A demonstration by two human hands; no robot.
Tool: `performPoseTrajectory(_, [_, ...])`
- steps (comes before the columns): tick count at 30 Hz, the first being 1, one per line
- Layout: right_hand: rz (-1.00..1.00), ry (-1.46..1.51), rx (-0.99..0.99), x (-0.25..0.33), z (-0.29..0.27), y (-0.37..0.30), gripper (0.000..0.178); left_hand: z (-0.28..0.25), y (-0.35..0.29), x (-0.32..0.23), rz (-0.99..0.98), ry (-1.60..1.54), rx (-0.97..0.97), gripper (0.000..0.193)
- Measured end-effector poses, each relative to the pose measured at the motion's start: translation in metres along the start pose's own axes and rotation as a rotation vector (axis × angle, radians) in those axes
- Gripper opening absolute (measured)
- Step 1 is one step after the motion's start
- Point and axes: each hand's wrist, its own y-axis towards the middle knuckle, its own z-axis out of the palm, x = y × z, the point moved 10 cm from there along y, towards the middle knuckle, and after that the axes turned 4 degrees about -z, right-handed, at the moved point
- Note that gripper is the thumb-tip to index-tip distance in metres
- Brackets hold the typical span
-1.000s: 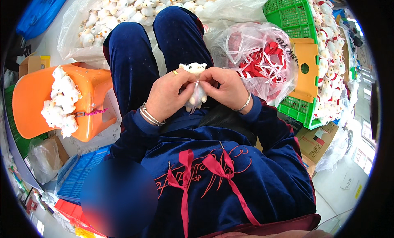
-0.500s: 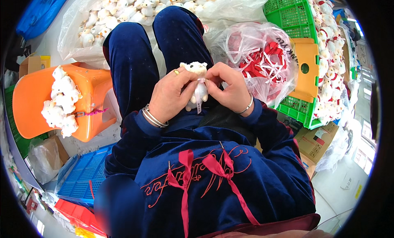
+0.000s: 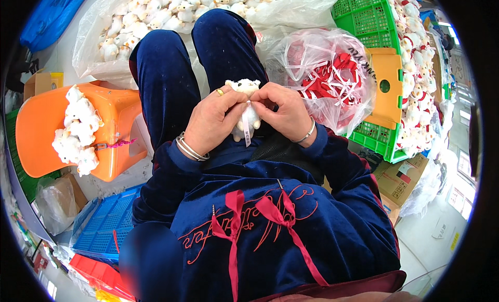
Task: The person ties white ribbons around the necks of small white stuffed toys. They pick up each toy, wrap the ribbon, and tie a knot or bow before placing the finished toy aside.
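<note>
A small white plush animal (image 3: 253,120) stands upright between my hands, over my lap, its head up and its feet toward me. A pale printed ribbon (image 3: 246,126) runs from its neck down its front. My left hand (image 3: 214,119) closes on the toy's neck from the left, thumb and forefinger at the ribbon. On the other side my right hand (image 3: 287,112) pinches at the same spot, its fingertips meeting the left ones. The fingers hide the top of the ribbon, so I cannot tell whether it is knotted.
An orange stool (image 3: 39,130) at left bears several white plush toys (image 3: 78,130). Ahead lies a clear plastic sheet (image 3: 91,55) heaped with more. At right, a bag of red and white ribbons (image 3: 332,81) sits beside a green crate (image 3: 364,16). A blue crate (image 3: 106,221) is at lower left.
My fingertips have drawn together at the toy's neck, the right hand shifting slightly left. The ribbon's tail has swung a little left, and its pinkish upper part is now covered.
</note>
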Motion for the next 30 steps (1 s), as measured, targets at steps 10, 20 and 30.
performPoseTrajectory(10, [0.026,0.034,0.02,-0.0057,0.0009,-0.0038,0.009,0.0014,-0.0007,0.0016,-0.004,-0.014,-0.009,0.012])
performPoseTrajectory(20, [-0.047,0.022,0.024,0.0015,0.0019,0.0,0.009,0.0009,-0.0002,-0.0003,-0.004,0.021,0.016,0.011])
performPoseTrajectory(30, [0.028,0.036,0.057,-0.0024,0.0042,-0.0017,0.008,-0.0003,-0.0029,0.0015,-0.021,-0.001,-0.01,0.01])
